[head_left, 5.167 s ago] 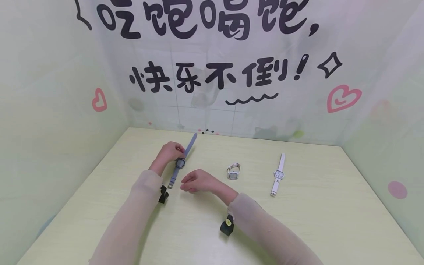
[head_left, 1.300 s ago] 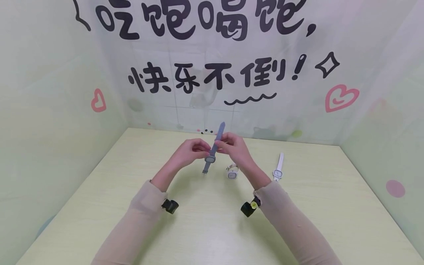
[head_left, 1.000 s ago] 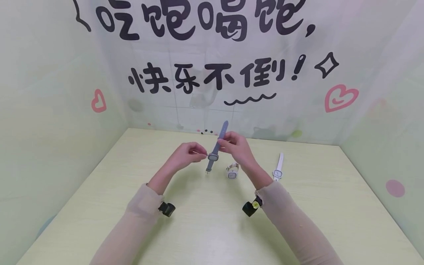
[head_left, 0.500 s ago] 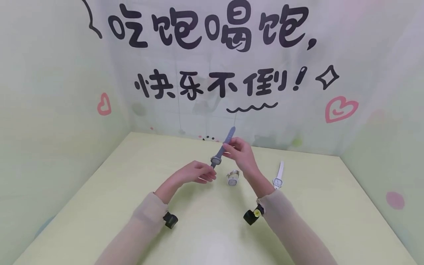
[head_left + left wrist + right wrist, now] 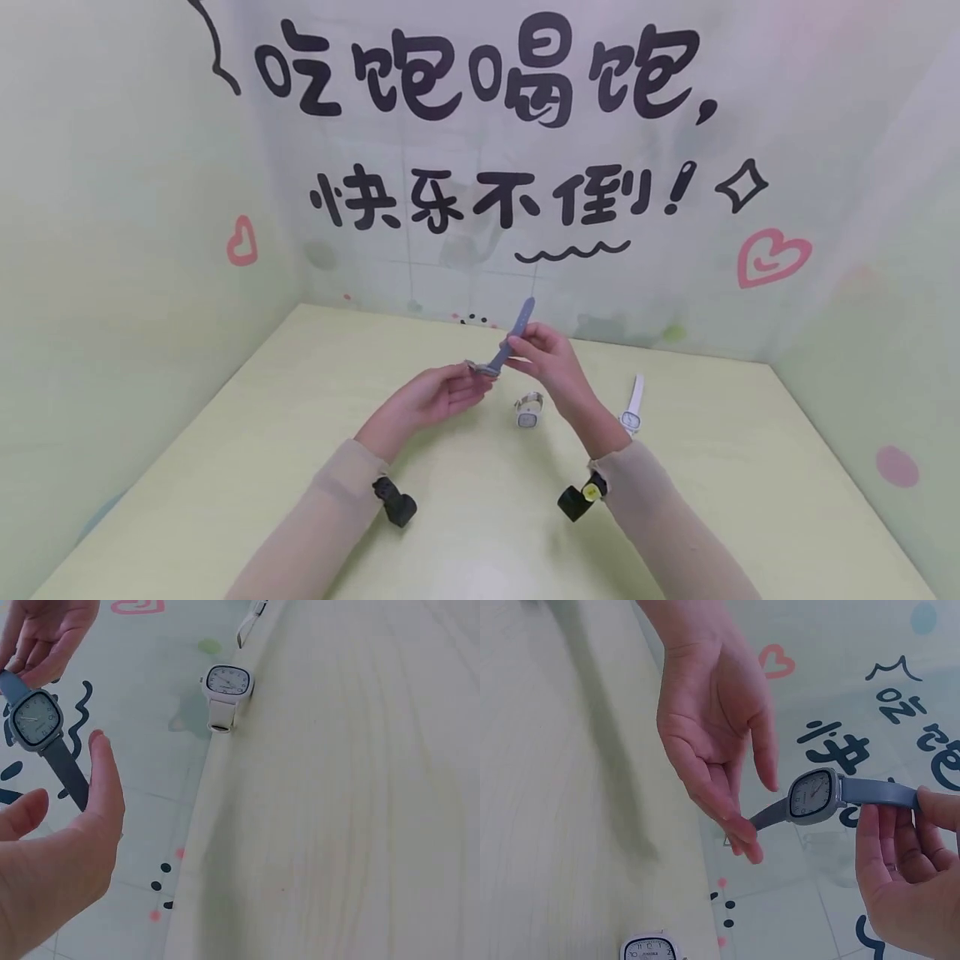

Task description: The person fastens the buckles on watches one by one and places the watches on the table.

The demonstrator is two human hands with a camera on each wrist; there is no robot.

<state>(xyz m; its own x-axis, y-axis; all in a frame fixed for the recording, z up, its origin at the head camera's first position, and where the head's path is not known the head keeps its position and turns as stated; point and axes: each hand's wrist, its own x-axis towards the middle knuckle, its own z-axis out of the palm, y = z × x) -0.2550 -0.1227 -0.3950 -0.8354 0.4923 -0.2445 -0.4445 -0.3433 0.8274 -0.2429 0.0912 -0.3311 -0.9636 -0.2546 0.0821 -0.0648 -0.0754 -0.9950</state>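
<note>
A blue wristwatch (image 5: 814,797) is held up off the table, its strap unfastened. My right hand (image 5: 553,354) pinches one half of the strap between thumb and fingers; the free tip sticks out above it in the head view. My left hand (image 5: 716,724) lies palm up, its fingers fairly straight against the other strap end and its thumb apart from the strap. In the left wrist view the blue watch's face (image 5: 35,718) shows between both hands. Below my right hand, a white wristwatch with its strap closed in a loop (image 5: 528,410) rests on the table.
Another white wristwatch (image 5: 632,417) lies stretched out on the table to the right, partly covered by my right forearm. The pale table (image 5: 480,517) meets a printed backdrop (image 5: 480,275) behind and at both sides.
The blue watch was lifted from the table's left and brought to the middle. My right hand took its strap; my left hand moved from near the watch case to the lower strap, palm turning up.
</note>
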